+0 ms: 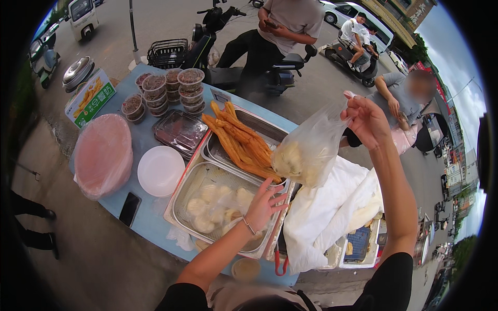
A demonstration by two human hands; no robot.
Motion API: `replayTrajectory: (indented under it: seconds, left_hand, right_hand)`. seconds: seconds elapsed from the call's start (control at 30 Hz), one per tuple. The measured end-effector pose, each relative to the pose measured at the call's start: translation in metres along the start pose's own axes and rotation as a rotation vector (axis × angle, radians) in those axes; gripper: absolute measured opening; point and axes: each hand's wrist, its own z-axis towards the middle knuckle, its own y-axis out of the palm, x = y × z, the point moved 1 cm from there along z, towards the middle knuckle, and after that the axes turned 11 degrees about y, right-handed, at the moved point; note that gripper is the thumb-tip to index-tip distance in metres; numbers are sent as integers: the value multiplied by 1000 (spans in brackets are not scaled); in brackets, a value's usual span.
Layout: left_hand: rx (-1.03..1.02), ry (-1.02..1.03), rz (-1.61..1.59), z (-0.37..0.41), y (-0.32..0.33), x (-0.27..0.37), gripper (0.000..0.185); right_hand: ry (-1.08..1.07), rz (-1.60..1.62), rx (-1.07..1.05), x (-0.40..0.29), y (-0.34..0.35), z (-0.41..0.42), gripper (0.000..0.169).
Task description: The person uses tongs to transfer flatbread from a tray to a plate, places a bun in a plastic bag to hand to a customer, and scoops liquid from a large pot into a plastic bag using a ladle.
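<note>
A clear plastic bag (301, 161) with pale buns inside hangs from my right hand (367, 120), whose fingers pinch its gathered top. The bag is raised over the right end of the fried dough sticks (241, 142), which lie in a metal tray. My left hand (264, 202), fingers spread and holding nothing, hovers over a second metal tray (181, 212). Pale bagged buns (210, 206) rest in that tray. To the right, a white cloth (327, 217) covers most of a white foam box (363, 260). Red-handled tongs (281, 266) lie beside it.
On the blue table (151, 229) stand stacked lidded tubs (155, 93), a dark clear-lidded container (181, 130), a white bowl (160, 171), a phone (130, 209) and a plastic-wrapped pink basin (103, 155). Beyond it, one person (295, 23) sits on a scooter; another person (400, 93) is at right.
</note>
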Motion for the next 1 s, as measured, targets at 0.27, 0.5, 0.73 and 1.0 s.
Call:
replayTrajectory:
  seconds: [0.27, 0.5, 0.73, 1.0]
  left_hand:
    - [-69, -2, 74, -117, -20, 48, 61]
    - [188, 99, 174, -180, -48, 53, 59]
    - [291, 193, 148, -201, -70, 44, 67]
    - [215, 251, 106, -199, -77, 44, 64]
  right_hand:
    - [-289, -260, 35, 20, -45, 152, 15]
    - [-223, -305, 335, 104, -98, 269, 7]
    - [-1, -554, 444, 134, -102, 328, 11]
    - [-64, -681, 509, 142, -96, 359, 18]
